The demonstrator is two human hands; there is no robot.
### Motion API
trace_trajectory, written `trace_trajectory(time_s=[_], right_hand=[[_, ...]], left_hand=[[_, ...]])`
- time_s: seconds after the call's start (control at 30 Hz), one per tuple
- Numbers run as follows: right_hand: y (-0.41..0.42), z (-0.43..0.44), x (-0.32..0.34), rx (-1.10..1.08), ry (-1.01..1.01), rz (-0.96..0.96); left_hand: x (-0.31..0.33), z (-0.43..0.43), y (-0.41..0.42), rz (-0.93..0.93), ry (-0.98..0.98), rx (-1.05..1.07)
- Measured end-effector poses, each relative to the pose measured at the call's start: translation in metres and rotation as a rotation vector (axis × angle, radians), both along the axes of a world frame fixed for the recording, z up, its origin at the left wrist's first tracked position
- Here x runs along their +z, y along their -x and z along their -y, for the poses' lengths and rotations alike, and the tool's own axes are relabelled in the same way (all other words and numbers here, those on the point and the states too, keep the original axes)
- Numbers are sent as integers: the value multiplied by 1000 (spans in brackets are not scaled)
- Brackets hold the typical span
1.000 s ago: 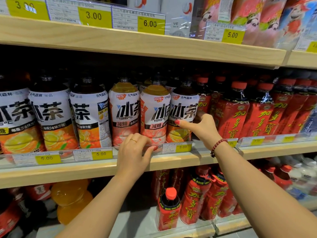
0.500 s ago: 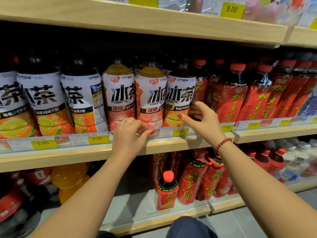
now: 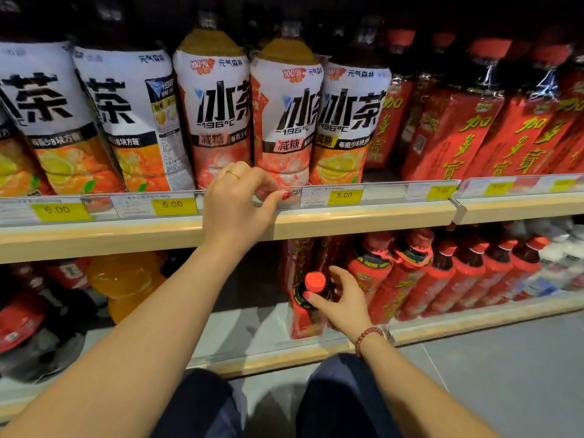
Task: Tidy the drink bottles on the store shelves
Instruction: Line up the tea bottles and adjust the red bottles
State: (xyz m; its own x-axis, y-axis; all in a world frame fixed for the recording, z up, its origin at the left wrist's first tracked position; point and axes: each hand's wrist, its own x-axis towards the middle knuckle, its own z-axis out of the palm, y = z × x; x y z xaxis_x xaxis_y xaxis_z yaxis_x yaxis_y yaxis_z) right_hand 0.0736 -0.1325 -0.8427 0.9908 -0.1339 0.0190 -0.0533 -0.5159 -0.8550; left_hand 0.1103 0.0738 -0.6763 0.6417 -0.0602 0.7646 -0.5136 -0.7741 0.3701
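Left hand [image 3: 235, 205] on the upper shelf's clear price rail [image 3: 395, 191]: fingers curled over its top edge, thumb on the front, so it grips the rail; gold ring [image 3: 233, 174] on one finger. Behind it, a row of big iced-tea bottles [image 3: 284, 121], white labels "冰茶", "-196°C", "元气森林", "100%"; two pink ones read "减糖", and the ones either side have yellow-orange lemon art. Yellow price tags [image 3: 344, 195] in the rail read "5.00". Right of the tea: tall red bottles [image 3: 458, 137] marked "加多寶". Right hand [image 3: 339, 298], bead bracelet [image 3: 368, 338] on the wrist, is down at the lower shelf [image 3: 252, 327], thumb and fingers pinching the neck of a small red bottle [image 3: 305, 314] just under its red cap. That bottle stands upright at the shelf's front edge, at the left end of a row of same-brand red bottles [image 3: 410, 279]. Orange drink bottles [image 3: 126, 279] sit further left; their labels are unreadable.
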Motion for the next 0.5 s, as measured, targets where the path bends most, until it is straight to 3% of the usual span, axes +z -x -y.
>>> trace_trajectory(time_s=[0.5], right_hand=[[-29, -18, -65, -42, -50, -119]], left_hand=[[-4, 0, -2, 89, -74, 23]])
